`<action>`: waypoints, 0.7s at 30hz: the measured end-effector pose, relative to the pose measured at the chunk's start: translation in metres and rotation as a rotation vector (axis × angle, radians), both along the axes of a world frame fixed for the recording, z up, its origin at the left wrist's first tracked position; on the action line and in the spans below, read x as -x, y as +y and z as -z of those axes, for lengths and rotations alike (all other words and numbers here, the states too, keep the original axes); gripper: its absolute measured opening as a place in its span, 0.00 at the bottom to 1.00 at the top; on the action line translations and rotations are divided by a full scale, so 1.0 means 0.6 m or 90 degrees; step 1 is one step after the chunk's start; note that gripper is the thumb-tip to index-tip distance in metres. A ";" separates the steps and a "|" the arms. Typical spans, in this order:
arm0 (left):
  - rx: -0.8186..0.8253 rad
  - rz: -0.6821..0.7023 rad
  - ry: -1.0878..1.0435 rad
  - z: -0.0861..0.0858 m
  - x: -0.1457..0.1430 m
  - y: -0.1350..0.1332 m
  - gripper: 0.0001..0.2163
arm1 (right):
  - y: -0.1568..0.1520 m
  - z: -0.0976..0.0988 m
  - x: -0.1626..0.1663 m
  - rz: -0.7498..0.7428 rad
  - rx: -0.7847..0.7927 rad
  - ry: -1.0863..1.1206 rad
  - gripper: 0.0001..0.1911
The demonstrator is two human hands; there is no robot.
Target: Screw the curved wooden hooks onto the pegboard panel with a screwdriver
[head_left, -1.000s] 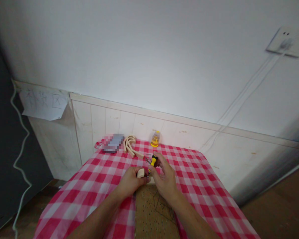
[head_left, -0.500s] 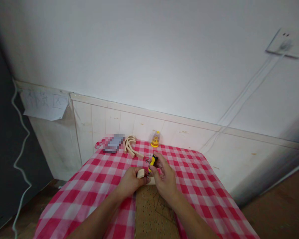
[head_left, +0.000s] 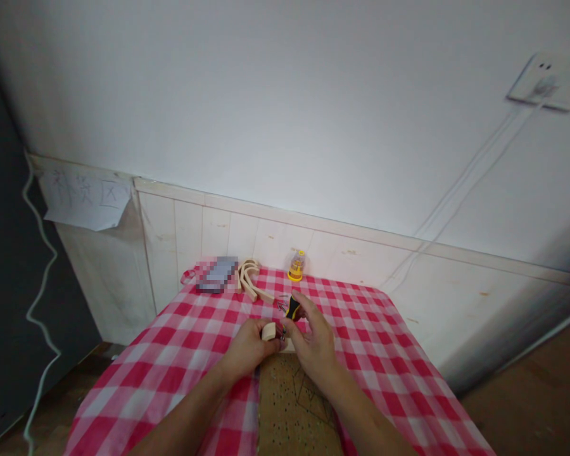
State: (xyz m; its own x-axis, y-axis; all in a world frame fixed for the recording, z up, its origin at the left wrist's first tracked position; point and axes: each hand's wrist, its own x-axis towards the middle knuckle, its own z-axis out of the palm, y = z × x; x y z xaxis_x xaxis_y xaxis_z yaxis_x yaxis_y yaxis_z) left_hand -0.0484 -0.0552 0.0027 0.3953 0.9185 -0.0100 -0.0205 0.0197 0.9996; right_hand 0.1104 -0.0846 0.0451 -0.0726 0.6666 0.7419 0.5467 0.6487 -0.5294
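Pinched in my right hand [head_left: 316, 332] is a yellow-and-black screwdriver [head_left: 292, 308], its handle tilted up and its tip down near the left fingers. My left hand [head_left: 250, 345] closes around a pale wooden piece [head_left: 268, 330] with a rounded end. Another pale strip of wood [head_left: 289, 346] shows between the hands, at the far end of a brown board [head_left: 292, 405] dotted with small holes. Several small screws [head_left: 281, 304] lie just beyond the screwdriver. What the tip touches is too small to make out.
Curved wooden pieces [head_left: 249, 278] lie at the table's back, beside a blurred-out flat object [head_left: 217, 274]. A yellow-based clear container [head_left: 296, 266] stands near the wall. A red-and-white checked cloth [head_left: 180, 361] covers the table. Cables run down from a wall socket [head_left: 544, 82].
The screwdriver handle has turned in my right hand, showing more black and less yellow. My right fingers have shifted slightly; my left hand holds its place.
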 end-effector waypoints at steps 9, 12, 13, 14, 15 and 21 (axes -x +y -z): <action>-0.003 0.018 -0.008 0.000 0.001 0.002 0.10 | -0.014 0.000 0.001 0.000 0.040 -0.041 0.25; 0.007 0.017 -0.001 -0.003 0.002 0.000 0.10 | -0.013 0.001 0.001 0.008 0.040 -0.039 0.26; 0.009 0.016 0.003 -0.004 0.002 0.000 0.10 | -0.012 0.002 0.001 0.009 0.038 -0.035 0.26; 0.008 0.014 0.007 -0.005 0.002 0.000 0.11 | -0.011 0.002 0.000 0.009 0.037 -0.031 0.26; 0.007 0.013 0.010 -0.005 0.002 -0.001 0.11 | -0.010 0.003 0.000 0.008 0.035 -0.028 0.27; 0.002 0.014 -0.002 -0.005 0.001 -0.002 0.10 | -0.007 0.005 -0.001 0.016 0.019 -0.035 0.26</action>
